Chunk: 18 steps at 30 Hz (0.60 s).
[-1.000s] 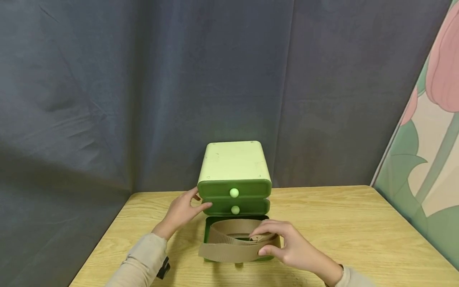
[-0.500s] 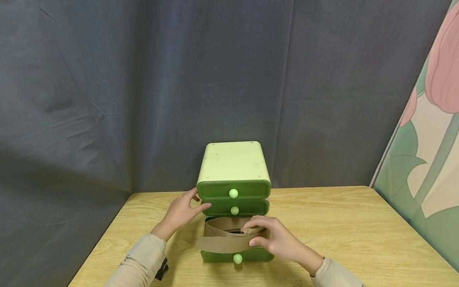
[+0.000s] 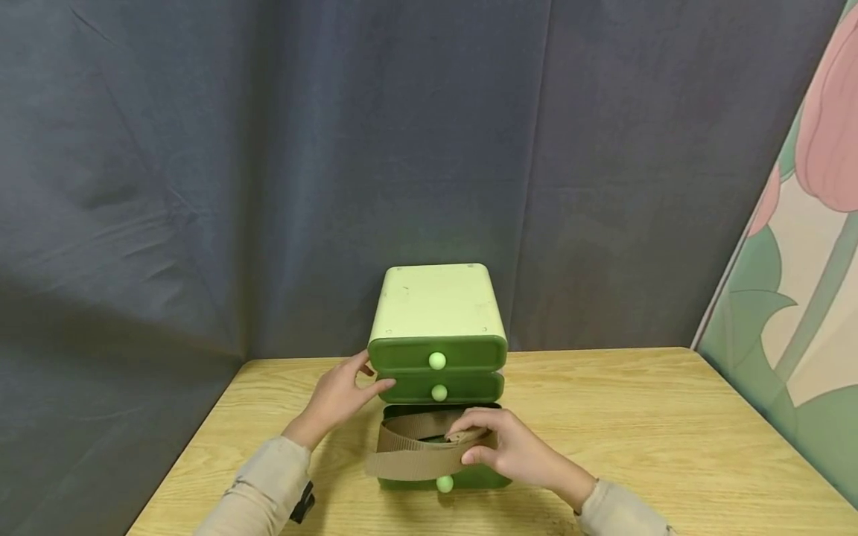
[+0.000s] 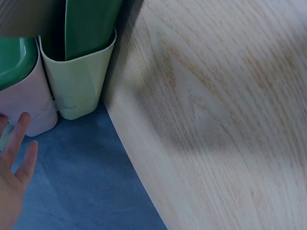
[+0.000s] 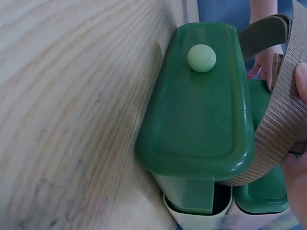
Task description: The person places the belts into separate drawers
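Observation:
A small drawer cabinet [image 3: 439,301] with a pale green top and dark green drawer fronts stands on the table. Its bottom drawer [image 3: 482,478] is pulled out, while the top and middle fronts sit further back. Over that drawer, my right hand [image 3: 512,450] pinches a coiled brown webbing belt [image 3: 409,465], whose loose end sticks out to the left. The belt hides much of the drawer's inside. My left hand [image 3: 338,394] rests against the cabinet's left side, thumb by the middle drawer [image 3: 412,388]; its fingers [image 4: 21,136] look straight and spread in the left wrist view.
The wooden table [image 3: 623,417] extends to both sides of the cabinet. Behind it hangs a dark grey curtain [image 3: 402,149], and a flower-patterned panel [image 3: 804,298] lines the right edge. A small black object [image 3: 304,504] shows beside the left sleeve.
My right hand has shifted the belt left, first rising a little and then dipping slightly, which brings the bottom drawer's front and knob into view. The left hand has stayed put.

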Each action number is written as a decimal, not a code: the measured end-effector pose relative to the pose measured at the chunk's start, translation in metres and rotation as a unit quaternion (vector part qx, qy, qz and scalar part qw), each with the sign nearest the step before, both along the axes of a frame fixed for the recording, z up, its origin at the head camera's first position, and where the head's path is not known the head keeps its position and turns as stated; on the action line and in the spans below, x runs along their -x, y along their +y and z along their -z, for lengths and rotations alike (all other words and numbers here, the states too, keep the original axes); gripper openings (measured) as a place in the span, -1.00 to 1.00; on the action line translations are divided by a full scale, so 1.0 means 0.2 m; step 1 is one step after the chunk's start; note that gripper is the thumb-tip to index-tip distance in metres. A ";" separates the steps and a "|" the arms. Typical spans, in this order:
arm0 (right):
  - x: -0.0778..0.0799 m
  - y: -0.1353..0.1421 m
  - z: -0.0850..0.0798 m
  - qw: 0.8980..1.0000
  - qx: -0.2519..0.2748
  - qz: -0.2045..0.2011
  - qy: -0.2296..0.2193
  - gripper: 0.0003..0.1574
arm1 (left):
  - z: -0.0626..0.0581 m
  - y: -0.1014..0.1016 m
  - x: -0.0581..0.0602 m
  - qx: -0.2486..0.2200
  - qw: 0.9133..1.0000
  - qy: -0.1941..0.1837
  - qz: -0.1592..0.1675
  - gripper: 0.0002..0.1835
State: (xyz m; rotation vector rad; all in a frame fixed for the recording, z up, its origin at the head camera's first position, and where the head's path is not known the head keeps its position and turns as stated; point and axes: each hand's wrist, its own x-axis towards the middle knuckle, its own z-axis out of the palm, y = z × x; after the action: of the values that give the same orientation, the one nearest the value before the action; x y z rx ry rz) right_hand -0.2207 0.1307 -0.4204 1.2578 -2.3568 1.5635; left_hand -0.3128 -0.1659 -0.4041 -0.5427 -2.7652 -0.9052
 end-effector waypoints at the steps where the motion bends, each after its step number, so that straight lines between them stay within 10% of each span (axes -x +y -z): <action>1: 0.01 0.00 0.01 1.000 -0.002 0.003 0.003 -0.64 | 0.00 0.00 0.00 0.000 1.000 0.001 0.001 -0.29; 18: 0.09 0.04 0.11 0.996 -0.030 0.070 -0.045 -0.66 | 0.00 -0.01 0.00 0.002 1.000 0.001 0.008 -0.34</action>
State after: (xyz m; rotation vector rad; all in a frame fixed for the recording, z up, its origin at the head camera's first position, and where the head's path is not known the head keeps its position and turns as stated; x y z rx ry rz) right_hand -0.2391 0.1386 -0.4431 1.0265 -2.5035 1.5477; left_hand -0.3134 -0.1673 -0.4039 -0.5669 -2.7656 -0.9009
